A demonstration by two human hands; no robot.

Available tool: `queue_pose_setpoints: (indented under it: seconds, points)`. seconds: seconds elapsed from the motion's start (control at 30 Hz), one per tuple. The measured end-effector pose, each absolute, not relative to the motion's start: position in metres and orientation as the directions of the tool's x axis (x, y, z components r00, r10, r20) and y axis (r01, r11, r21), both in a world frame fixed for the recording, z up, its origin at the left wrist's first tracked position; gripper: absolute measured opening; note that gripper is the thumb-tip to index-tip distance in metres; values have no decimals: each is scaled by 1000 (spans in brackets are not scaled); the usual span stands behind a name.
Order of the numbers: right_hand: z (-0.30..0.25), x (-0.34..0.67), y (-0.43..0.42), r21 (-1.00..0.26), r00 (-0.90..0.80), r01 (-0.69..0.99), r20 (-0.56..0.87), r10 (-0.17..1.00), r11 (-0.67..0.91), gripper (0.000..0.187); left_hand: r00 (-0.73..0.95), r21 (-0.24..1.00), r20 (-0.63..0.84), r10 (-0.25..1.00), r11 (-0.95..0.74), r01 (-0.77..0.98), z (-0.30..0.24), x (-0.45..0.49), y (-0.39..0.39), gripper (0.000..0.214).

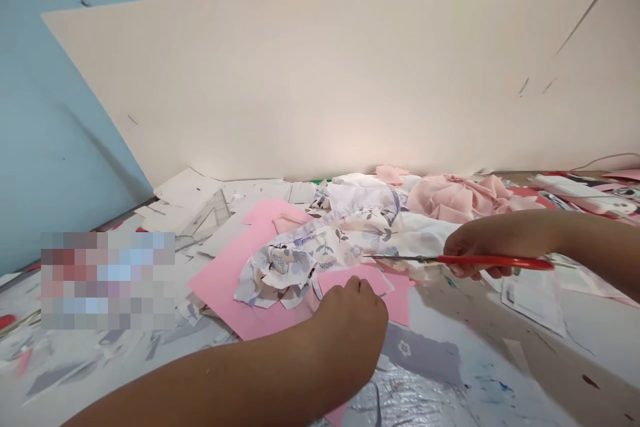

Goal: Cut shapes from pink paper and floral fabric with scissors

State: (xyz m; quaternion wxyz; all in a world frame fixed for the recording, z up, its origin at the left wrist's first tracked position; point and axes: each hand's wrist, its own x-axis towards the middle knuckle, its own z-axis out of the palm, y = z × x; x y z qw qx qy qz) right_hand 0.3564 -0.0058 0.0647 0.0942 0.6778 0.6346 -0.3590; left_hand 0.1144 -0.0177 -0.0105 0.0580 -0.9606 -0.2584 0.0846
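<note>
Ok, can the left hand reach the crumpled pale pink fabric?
Probably, reaching over: only the crumpled white floral fabric lies between the left hand and the pale pink fabric.

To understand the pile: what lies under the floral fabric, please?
A pink paper sheet shows past the edges of the floral fabric; the part beneath the fabric is covered, so I cannot see it.

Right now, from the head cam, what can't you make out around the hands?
All in the head view:
What the left hand holds: its curled fingers hide it.
Finger loops of the scissors: the right hand covers them.
Whether the blades cut the floral fabric: too thin and blurred.
Lower-left tabletop: a pixelated patch hides it.
</note>
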Motion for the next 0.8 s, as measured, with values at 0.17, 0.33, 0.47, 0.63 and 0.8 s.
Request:
queue_pose_setpoints:
  seconds: [0.17, 0.33, 0.47, 0.63, 0.8]
  points:
    - [68, 348, -7, -161, 47, 972, -581, 813, -171, 18, 860, -140, -95, 501, -862, 487, -17, 114, -16, 41]
    - [60, 351, -2, -305, -59, 946, -500, 864, -113, 28, 857, -129, -103, 505, -861, 492, -15, 113, -16, 39]
    - [47, 359, -2, -426, -108, 893, -515, 850, -145, 27, 851, -111, -153, 503, -864, 491, -4, 112, -13, 32]
    - [38, 370, -5, -513, -151, 825, -604, 783, -237, 22, 872, 4, -16, 489, -872, 489, -3, 108, 4, 12]
    - [45, 367, -8, -509, -167, 800, -698, 696, -319, 30, 814, 136, 147, 562, -827, 546, -17, 108, 16, 23]
